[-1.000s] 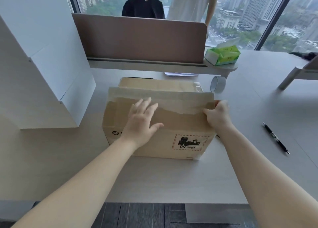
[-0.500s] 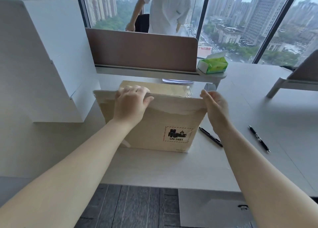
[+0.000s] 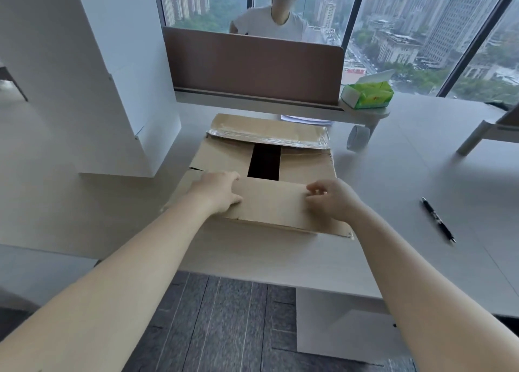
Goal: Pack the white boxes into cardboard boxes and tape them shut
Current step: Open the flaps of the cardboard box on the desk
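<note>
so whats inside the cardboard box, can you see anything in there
Only a dark gap shows between the folded flaps of the cardboard box; nothing inside it can be made out. The near flap, under both hands, and the side flaps cover the rest.

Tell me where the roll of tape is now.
In the head view, the tape roll stands on the desk, right of the cardboard box, below the tissue box.

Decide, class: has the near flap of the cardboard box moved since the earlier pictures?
Yes. The near flap has swung from upright down toward the desk divider, onto the cardboard box.
</note>
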`<state>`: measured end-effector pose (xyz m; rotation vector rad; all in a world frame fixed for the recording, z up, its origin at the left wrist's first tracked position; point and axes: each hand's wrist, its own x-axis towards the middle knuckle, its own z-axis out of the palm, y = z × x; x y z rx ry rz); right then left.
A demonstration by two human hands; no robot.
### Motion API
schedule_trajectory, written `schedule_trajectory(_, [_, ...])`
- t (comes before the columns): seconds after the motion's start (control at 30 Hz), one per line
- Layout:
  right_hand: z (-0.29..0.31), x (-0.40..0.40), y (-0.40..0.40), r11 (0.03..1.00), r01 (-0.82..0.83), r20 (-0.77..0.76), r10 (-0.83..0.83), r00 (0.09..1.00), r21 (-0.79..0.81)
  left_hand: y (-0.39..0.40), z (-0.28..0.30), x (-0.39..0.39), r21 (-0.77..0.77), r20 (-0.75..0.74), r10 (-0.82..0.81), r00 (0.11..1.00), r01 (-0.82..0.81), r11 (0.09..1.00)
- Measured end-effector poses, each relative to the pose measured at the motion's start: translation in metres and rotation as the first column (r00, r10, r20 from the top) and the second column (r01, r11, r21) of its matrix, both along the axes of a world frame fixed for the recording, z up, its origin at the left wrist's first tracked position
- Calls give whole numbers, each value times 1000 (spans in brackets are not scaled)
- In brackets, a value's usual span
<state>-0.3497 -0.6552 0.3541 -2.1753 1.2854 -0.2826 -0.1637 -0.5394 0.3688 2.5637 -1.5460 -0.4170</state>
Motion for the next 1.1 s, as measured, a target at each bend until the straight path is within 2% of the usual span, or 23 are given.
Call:
schedule_trajectory(0.1, [-11, 10, -7, 999, -21, -65, 18, 998, -39, -12, -12, 11, -7, 43, -52, 998, 53, 999])
schedule_trajectory(0.3, [-23, 27, -23, 996, -17, -175, 2, 985, -85, -38, -35, 32, -54, 10, -156, 988, 156, 986])
schedule_trajectory(0.47, [-26, 34, -26, 995, -1, -188, -18, 982, -100, -50, -46, 40, -110, -27, -192, 981, 188, 976])
schedule_trajectory(0.6, [-25, 33, -29, 998, 16, -211, -30, 977, -65, -52, -48, 41, -120, -54, -232, 971, 224, 967])
schedule_trajectory(0.7, [-18, 31, -31, 1000, 2, -243, 5, 970, 26, -54, -45, 42, -56, -104, -274, 956, 269, 961])
schedule_trajectory(0.77, [-11, 31, -33, 993, 20, -197, 4, 980, 118, -55, -40, 44, -18, -149, -289, 946, 289, 957])
schedule_trajectory(0.87, [-8, 35, -38, 977, 126, 40, -135, 990, 174, -56, -31, 46, -63, -199, -310, 930, 303, 951])
schedule_trajectory(0.9, [-8, 37, -40, 965, 191, 132, -217, 967, 182, -57, -29, 46, -94, -209, -311, 927, 297, 950])
schedule_trajectory(0.97, [-8, 42, -47, 906, 316, 303, -396, 867, 282, -61, -25, 47, -145, -203, -309, 929, 283, 948])
schedule_trajectory(1.03, [-7, 47, -55, 808, 356, 425, -561, 711, 470, -70, -25, 50, -177, -160, -302, 940, 274, 945])
schedule_trajectory(1.1, [-5, 54, -63, 702, 301, 492, -684, 538, 646, -82, -27, 55, -184, -119, -283, 952, 259, 948])
